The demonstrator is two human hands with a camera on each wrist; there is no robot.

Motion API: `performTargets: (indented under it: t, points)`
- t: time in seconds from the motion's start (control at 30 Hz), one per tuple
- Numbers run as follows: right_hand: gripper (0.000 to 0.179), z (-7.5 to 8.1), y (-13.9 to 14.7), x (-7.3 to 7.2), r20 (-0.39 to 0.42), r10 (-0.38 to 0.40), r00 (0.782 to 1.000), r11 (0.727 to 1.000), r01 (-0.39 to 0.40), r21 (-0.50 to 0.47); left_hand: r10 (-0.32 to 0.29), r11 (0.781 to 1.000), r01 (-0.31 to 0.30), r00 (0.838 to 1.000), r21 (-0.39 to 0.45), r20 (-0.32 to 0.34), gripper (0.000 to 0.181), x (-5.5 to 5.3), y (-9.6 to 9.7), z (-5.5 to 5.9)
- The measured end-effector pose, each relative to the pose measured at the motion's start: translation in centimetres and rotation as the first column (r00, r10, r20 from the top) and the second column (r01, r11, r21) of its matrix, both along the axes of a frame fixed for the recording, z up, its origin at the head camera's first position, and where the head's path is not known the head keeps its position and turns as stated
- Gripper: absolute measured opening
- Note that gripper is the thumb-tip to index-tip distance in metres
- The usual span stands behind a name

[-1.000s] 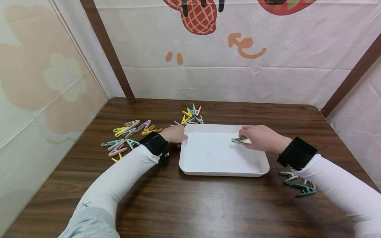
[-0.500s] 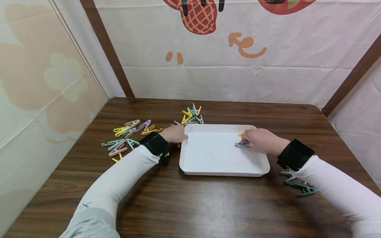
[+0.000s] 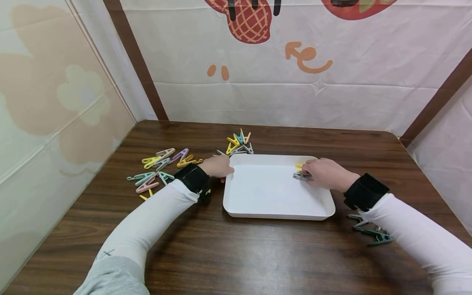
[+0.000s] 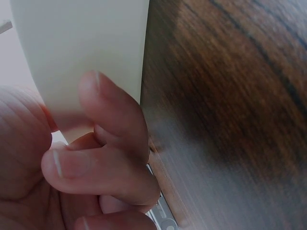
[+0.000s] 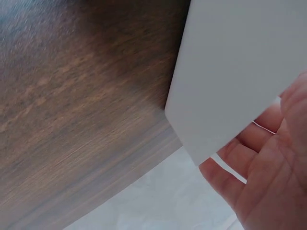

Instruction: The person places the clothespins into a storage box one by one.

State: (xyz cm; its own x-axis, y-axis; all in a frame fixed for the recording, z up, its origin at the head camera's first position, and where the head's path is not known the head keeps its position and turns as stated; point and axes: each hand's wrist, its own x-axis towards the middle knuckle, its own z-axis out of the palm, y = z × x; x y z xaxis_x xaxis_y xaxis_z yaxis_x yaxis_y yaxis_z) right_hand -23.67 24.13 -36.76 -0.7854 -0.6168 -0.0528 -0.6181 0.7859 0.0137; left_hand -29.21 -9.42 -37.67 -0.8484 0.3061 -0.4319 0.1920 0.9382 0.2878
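Clothespins pinched by the right hand, two o'clock in the tray, show only in the head view. The left hand, fingers curled, grips its ten-o'clock rim.

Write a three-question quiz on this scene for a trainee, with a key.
1. Which hand touches the left rim of the white tray?
2. True or false: the dark green clothespin lies on the wood-grain table, outside the white tray.
3. Beside the gray clothespin at the right hand, which other clothespin colour shows? (a) pink (b) yellow (c) purple

Key: 1. left hand; 2. true; 3. b
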Motion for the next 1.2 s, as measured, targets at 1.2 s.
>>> performTargets:
  t: [1.2]
  points:
    - [0.02, 3.0, 3.3, 1.6, -0.133, -0.088, 0.987, 0.989, 0.07, -0.133, 0.0, 1.0, 0.0, 1.0, 0.004, -0.011, 0.03, 0.2, 0.1, 0.2]
